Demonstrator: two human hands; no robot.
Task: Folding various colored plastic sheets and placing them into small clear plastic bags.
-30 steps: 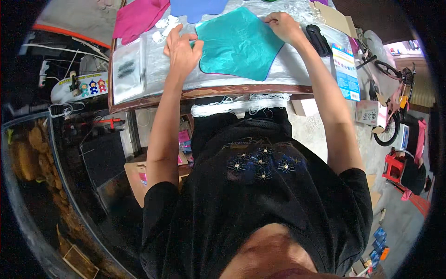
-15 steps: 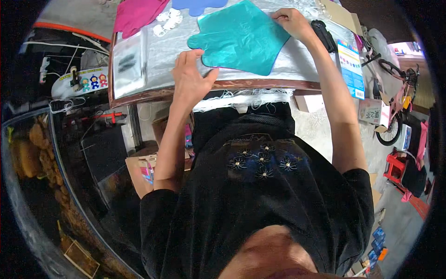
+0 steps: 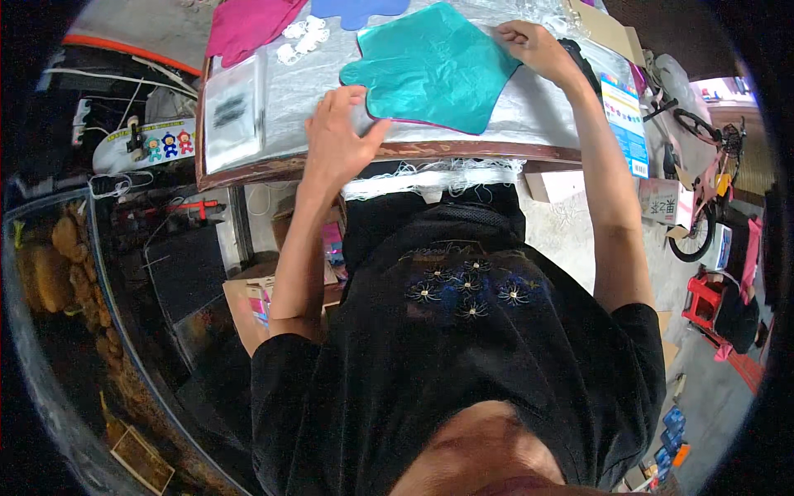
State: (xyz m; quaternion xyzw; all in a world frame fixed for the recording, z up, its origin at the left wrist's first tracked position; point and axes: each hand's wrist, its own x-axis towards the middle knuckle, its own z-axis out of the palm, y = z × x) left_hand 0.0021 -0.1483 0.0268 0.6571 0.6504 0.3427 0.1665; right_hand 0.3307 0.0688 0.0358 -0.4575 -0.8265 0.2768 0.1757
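Observation:
A thin, shiny teal sheet (image 3: pixel 438 70) with rounded lobes on its left side lies creased on the table, a dark pink edge showing along its lower rim. At its lower left, my left hand (image 3: pixel 337 132) rests with spread fingers, the fingertips against a lobe and the thumb near the table's front edge. My right hand (image 3: pixel 542 56) is at the sheet's right corner. Its fingers are curled together, and what they pinch, if anything, is hidden.
A magenta cloth (image 3: pixel 248 31), white rings (image 3: pixel 303 40), a blue lobed piece (image 3: pixel 357 10) and clear plastic bags (image 3: pixel 234 112) lie on the table (image 3: pixel 285 132). A printed blue-and-white packet (image 3: pixel 625 124) is right of my forearm. White strings (image 3: pixel 438 178) hang below the table edge.
My right hand has shifted slightly right at the sheet's corner, its fingers still curled. My left hand stays at the lower left lobe. The whole view has moved a little.

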